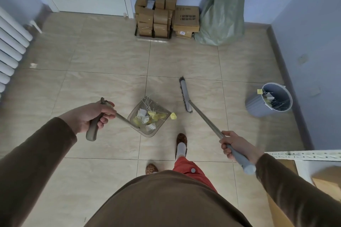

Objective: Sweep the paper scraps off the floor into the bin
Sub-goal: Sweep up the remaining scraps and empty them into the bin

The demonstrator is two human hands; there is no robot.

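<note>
My left hand point(92, 114) grips the grey handle of a clear dustpan point(140, 131), which sits low over the tiled floor and holds several white and yellow paper scraps point(147, 115) and thin white sticks. One yellow scrap point(173, 116) lies just off the pan's right edge. My right hand point(235, 146) is shut on the grey broom handle; the broom head point(185, 95) sits to the right of the pan, apart from it. The grey bin point(258, 105) stands far right, tilted toward me, with scraps and sticks inside and a yellow scrap on its rim.
A small white scrap point(33, 65) lies on the floor far left near the white radiator point(11, 48). Stacked cardboard boxes point(162, 14) and a green sack point(221, 14) stand against the back wall. A white shelf edge and a box point(313, 156) are at right. My feet point(181, 143) stand below the pan.
</note>
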